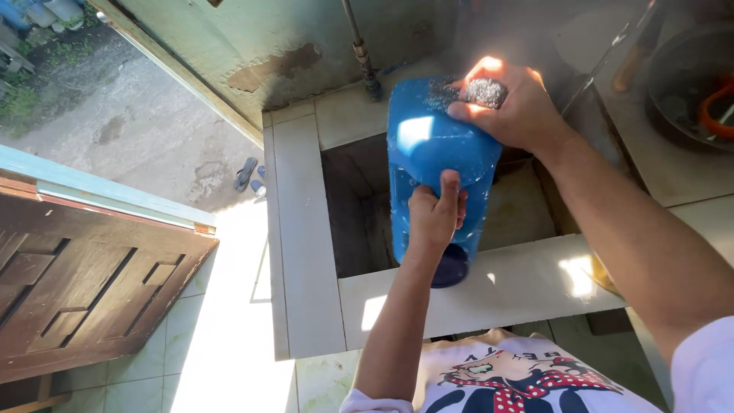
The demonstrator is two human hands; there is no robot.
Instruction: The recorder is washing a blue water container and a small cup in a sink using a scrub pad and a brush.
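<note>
My left hand (434,216) grips the blue jug (436,164) over the basin (306,229), my right hand (514,103) clenching steel wool (486,92) against its base, scrubbing apparently underway.

A: We have open room inside the basin (359,206), on the side left of the blue jug (428,153); its dark wall there is bare.

B: The jug fills the middle of the basin, with our left hand (436,214) on its near end and our right hand (508,103) on its far end.

A: At the back, the metal pipe (361,50) stands just beside the jug's top corner, close to the wall (252,38).

B: The tiled rim (306,245) on the left lies bare. To the right, a dark bowl (680,84) sits on the surface.
</note>
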